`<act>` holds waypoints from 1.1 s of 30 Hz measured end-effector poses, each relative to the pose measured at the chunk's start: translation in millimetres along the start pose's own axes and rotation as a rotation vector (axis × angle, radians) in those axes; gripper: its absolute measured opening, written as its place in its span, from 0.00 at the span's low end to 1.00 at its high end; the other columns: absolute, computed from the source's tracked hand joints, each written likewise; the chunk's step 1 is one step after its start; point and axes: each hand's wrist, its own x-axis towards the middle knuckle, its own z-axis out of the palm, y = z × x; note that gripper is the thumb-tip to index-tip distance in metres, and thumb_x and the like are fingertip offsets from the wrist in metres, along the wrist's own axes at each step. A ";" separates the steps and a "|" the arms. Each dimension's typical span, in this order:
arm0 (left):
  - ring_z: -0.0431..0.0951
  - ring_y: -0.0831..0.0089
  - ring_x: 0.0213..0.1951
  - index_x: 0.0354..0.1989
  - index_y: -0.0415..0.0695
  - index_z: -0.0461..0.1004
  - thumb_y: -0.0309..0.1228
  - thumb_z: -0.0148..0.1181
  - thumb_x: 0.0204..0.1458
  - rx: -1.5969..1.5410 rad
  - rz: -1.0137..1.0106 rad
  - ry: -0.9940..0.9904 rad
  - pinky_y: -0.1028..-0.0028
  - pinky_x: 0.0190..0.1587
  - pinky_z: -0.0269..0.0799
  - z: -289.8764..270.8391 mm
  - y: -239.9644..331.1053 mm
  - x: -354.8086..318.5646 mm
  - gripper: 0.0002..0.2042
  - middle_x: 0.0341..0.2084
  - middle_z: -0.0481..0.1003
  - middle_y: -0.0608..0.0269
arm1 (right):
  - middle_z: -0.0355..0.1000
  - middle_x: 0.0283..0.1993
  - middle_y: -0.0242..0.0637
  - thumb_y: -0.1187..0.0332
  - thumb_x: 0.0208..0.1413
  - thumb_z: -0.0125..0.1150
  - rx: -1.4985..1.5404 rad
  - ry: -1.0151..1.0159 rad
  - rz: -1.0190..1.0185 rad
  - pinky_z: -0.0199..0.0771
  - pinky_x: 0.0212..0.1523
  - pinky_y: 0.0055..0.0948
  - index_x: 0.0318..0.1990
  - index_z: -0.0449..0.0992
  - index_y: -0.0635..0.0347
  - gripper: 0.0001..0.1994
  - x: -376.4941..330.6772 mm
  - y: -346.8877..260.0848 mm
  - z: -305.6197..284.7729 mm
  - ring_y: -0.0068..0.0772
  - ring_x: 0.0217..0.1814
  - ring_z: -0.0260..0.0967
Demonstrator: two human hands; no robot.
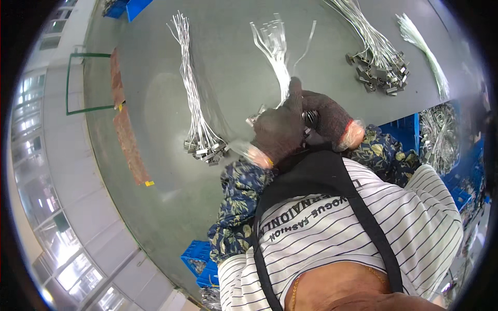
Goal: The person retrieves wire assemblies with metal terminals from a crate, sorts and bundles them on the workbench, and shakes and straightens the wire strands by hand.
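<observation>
Both my hands wear dark knit gloves and meet close in front of my chest over the grey table point(171, 93). My left hand point(277, 129) is closed around a bundle of white wires point(275, 49) that fans out away from me. My right hand point(327, 116) is pressed against it, closed on the metal clip ends of the same bundle. The parts between the palms are hidden.
A second wire bundle with metal clips point(199, 132) lies to the left, a third point(376, 52) at the far right beside a loose white strand bunch point(423, 49). Blue bins point(441, 137) of wired parts stand right; another blue bin point(199, 264) sits below the table's edge.
</observation>
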 end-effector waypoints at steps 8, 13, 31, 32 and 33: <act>0.82 0.53 0.36 0.74 0.43 0.41 0.38 0.71 0.43 -0.558 0.068 0.162 0.63 0.40 0.77 -15.1 0.8 5.6 0.52 0.36 0.81 0.50 | 0.73 0.54 0.46 0.78 0.41 0.67 -0.500 0.167 0.004 0.77 0.51 0.32 0.57 0.76 0.58 0.29 -3.2 -21.1 3.2 0.43 0.49 0.76; 0.82 0.55 0.36 0.73 0.39 0.46 0.38 0.72 0.41 -0.652 0.040 0.389 0.63 0.40 0.77 24.6 34.1 -15.0 0.51 0.37 0.81 0.51 | 0.75 0.52 0.44 0.76 0.43 0.66 -0.255 0.340 0.095 0.78 0.48 0.31 0.57 0.76 0.60 0.27 -26.8 -7.9 5.8 0.38 0.47 0.77; 0.74 0.56 0.52 0.50 0.48 0.74 0.42 0.68 0.45 0.547 -0.469 1.234 0.56 0.54 0.67 127.2 83.4 -115.5 0.23 0.53 0.72 0.57 | 0.76 0.46 0.40 0.75 0.54 0.59 0.204 -0.389 0.006 0.77 0.46 0.24 0.56 0.73 0.65 0.20 -19.0 26.1 60.9 0.26 0.45 0.75; 0.70 0.56 0.56 0.53 0.48 0.73 0.47 0.64 0.50 0.672 -0.441 1.231 0.54 0.56 0.65 132.3 90.4 -123.0 0.24 0.57 0.69 0.58 | 0.76 0.47 0.39 0.76 0.56 0.56 -0.104 -0.485 -0.342 0.77 0.47 0.25 0.55 0.74 0.64 0.17 -23.3 38.7 61.8 0.25 0.46 0.74; 0.70 0.56 0.56 0.53 0.48 0.73 0.47 0.64 0.50 0.688 -0.483 1.224 0.54 0.56 0.65 138.8 100.1 -127.3 0.24 0.57 0.69 0.58 | 0.76 0.47 0.39 0.76 0.56 0.56 -0.086 -0.522 -0.348 0.77 0.47 0.25 0.55 0.74 0.64 0.17 -30.7 50.9 59.0 0.25 0.46 0.74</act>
